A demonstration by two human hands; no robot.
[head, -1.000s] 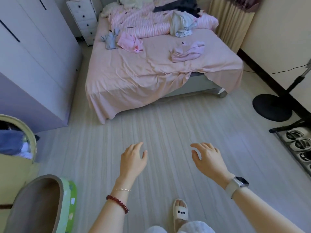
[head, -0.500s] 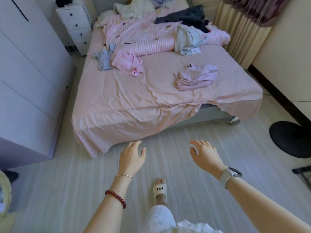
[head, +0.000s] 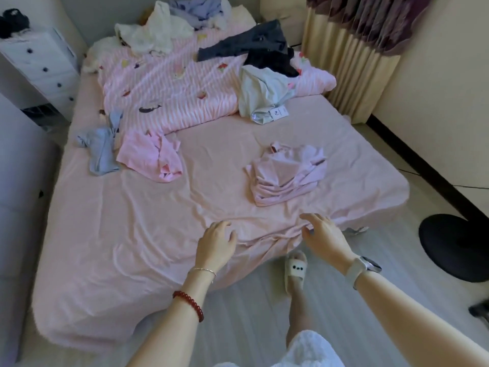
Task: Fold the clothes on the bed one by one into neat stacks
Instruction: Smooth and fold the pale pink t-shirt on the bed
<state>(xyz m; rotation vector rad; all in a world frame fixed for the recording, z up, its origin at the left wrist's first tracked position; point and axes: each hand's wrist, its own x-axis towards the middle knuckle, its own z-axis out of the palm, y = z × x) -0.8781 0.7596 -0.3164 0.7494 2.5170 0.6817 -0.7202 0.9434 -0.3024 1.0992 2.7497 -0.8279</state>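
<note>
Both hands are out over the foot of the bed (head: 132, 234), palms down and holding nothing. The left hand (head: 215, 246) hovers above the wrinkled pink sheet with its fingers loosely spread; a thin chain and a red bead bracelet (head: 189, 304) sit on that wrist. The right hand (head: 324, 238), with a pale smartwatch (head: 363, 267) on its wrist, has relaxed, slightly bent fingers at a bunched ridge of sheet by the bed's edge; whether the fingertips actually touch the fabric is hard to say from here.

The clothes lie scattered and unfolded. Nearest the hands, a crumpled lilac garment (head: 287, 173) sits just up the bed from the right hand. Toward the left side lie a pink top (head: 150, 157) and, beside it, a light blue garment (head: 102, 147). Farther up, a pale mint shirt (head: 264, 94) lies partly on the striped pink duvet (head: 172, 94), with dark trousers (head: 251, 46) above it and a heap of cream and lavender clothes (head: 169, 27) at the head of the bed.

A slippered foot (head: 295, 270) stands on the floor near the bed's corner, and a black fan base (head: 455, 247) rests off to the right.
</note>
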